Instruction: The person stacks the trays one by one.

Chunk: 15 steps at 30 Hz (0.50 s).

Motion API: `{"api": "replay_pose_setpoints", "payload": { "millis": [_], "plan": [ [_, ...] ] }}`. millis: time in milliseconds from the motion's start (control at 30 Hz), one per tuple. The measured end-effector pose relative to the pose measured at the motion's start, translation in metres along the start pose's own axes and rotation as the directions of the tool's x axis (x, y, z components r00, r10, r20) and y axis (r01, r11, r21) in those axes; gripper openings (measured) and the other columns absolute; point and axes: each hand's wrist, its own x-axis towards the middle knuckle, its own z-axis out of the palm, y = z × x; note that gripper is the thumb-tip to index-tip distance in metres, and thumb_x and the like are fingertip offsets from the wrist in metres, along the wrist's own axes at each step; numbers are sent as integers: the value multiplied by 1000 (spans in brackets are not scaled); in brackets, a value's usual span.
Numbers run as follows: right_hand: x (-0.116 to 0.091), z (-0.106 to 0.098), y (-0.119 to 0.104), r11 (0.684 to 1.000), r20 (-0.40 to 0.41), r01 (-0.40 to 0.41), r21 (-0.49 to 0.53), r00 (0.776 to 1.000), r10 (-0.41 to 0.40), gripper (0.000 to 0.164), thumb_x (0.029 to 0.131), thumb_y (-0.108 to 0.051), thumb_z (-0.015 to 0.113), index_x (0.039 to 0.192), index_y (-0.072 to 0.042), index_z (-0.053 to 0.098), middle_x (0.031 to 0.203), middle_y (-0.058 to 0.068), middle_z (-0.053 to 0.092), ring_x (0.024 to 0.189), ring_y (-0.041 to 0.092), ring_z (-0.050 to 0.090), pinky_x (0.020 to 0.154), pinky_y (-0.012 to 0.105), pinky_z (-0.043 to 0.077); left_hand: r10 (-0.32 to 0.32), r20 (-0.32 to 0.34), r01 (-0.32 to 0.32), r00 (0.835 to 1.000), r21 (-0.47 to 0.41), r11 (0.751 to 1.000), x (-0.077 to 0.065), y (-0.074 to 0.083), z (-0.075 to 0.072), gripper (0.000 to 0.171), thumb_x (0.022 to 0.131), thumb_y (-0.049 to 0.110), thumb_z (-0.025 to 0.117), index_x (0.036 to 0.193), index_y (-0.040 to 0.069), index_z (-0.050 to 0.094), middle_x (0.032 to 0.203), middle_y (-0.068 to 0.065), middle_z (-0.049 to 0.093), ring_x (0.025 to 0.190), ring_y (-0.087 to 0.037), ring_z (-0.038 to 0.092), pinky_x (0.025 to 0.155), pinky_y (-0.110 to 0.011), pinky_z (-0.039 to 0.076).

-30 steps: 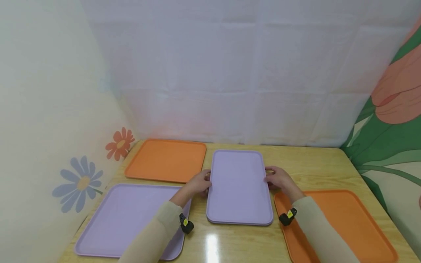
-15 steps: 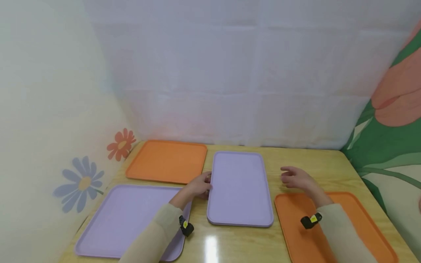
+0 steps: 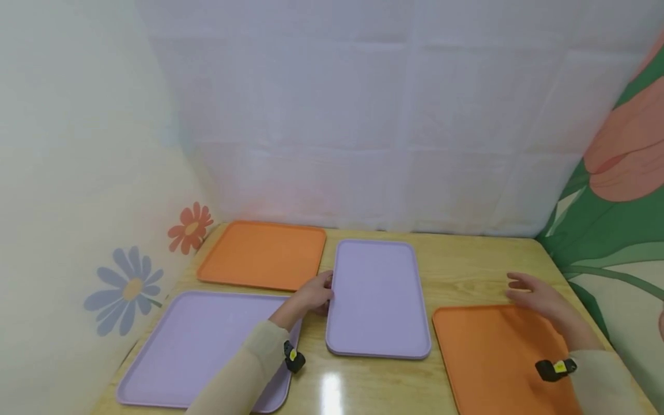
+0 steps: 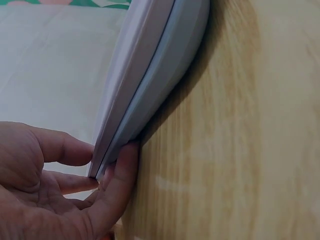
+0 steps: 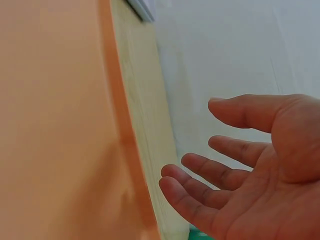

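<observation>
Upright in its long direction, a light purple tray (image 3: 378,300) lies mid-table. The left wrist view reveals a stack here: a pale upper tray (image 4: 131,65) rests on a second tray (image 4: 165,75) beneath it. My left hand (image 3: 313,293) grips the stack's left edge, thumb at the upper rim and fingers curling at the lower side. Off to the right, my right hand (image 3: 539,297) hovers near the far edge of an orange tray (image 3: 493,357). Its fingers (image 5: 240,150) are spread and relaxed, holding nothing.
Left of the stack lies another purple tray (image 3: 207,340), partly under my left forearm. A second orange tray (image 3: 264,253) sits behind it. A white cloth (image 3: 363,115) hangs at the wooden table's (image 3: 467,259) back edge. Painted walls flank both sides.
My right hand has let go of the stack's right edge and moved right, over to the orange tray's far side. The left hand and the trays stay in place.
</observation>
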Motion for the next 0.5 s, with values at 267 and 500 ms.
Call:
{"api": "replay_pose_setpoints", "payload": {
  "millis": [267, 500],
  "plan": [
    [-25, -28, 31, 994, -4, -60, -87, 998, 60, 73, 107, -29, 50, 149, 20, 16, 145, 50, 25, 126, 61, 43, 95, 63, 48, 0, 13, 0, 1000, 5, 1000, 0, 1, 0, 69, 92, -6, 47, 157, -1, 27, 139, -30, 52, 108, -38, 65, 74, -47, 62],
    [-37, -39, 46, 986, -11, -112, -121, 994, 111, 80, 106, -35, 50, 147, 23, 13, 144, 52, 21, 127, 67, 32, 95, 68, 44, -4, 2, 4, 1000, 12, 1000, -1, 1, 0, 70, 91, -5, 48, 157, -2, 27, 139, -30, 52, 108, -38, 65, 74, -46, 62]
  ]
}}
